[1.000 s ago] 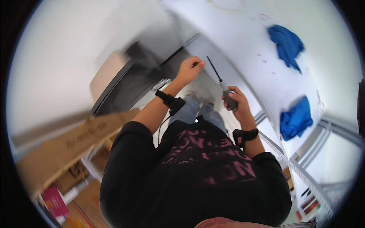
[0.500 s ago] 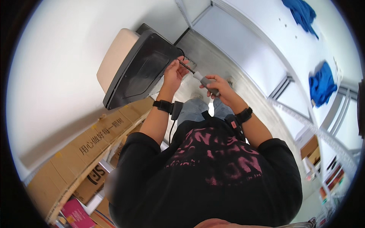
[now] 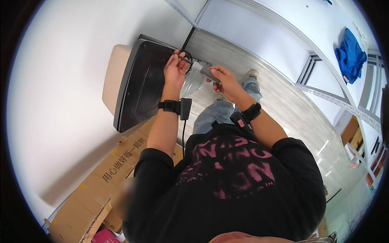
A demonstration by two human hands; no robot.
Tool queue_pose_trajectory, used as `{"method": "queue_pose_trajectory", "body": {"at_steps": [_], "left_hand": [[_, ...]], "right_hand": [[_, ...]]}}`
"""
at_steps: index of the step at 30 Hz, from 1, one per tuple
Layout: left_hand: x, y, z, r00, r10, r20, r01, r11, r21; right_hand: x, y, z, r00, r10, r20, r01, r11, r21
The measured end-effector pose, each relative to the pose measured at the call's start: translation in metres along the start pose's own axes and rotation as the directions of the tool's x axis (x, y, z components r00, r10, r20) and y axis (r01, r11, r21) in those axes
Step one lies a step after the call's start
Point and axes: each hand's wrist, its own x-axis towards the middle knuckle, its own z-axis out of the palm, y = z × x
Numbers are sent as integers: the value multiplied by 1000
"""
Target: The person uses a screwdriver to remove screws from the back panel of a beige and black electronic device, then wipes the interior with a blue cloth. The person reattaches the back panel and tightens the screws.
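A grey-handled screwdriver [image 3: 207,73] with a thin dark shaft reaches toward the upper right corner of a black panel [image 3: 148,81]. My right hand [image 3: 227,83] is closed around its handle. The fingers of my left hand [image 3: 175,72] pinch the shaft close to the panel's edge, hiding the tip; whether it touches a screw cannot be made out. Behind the black panel is a beige housing [image 3: 115,77], close against the white wall. Screws show at some of the panel's corners.
A black cable [image 3: 189,56] loops beside the panel, above a clear plastic container [image 3: 193,81] near the floor. Long cardboard boxes [image 3: 101,186] stand at lower left. Metal-framed shelving [image 3: 324,77] runs along the right, with a blue cloth [image 3: 349,54] at the upper right.
My view has shifted, and the panel appears turned more upright. Both hands keep their hold on the screwdriver, whose tip end stays at the panel's corner. My legs have stepped apart.
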Motion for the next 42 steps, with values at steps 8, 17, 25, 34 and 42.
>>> {"method": "queue_pose_trajectory", "body": {"at_steps": [8,17,25,34,42], "left_hand": [[2,1,5,999,23,-35,-24,1000,-18],[4,-1,4,999,44,-20,-44,998,-32],[2,-2,9,999,19,-30,-21,999,-44],[10,-4,5,999,18,-49,-18,1000,0],[5,1,16,994,-8,-112,9,1000,9]], "right_hand": [[7,4,-1,1000,5,2,-6,998,66],[11,-5,-1,998,-59,-8,58,995,-78],[12,2,0,862,-504,49,454,727,-514],[0,-9,-1,999,45,25,-50,965,257],[14,13,0,794,-605,61,526,631,-570]]}}
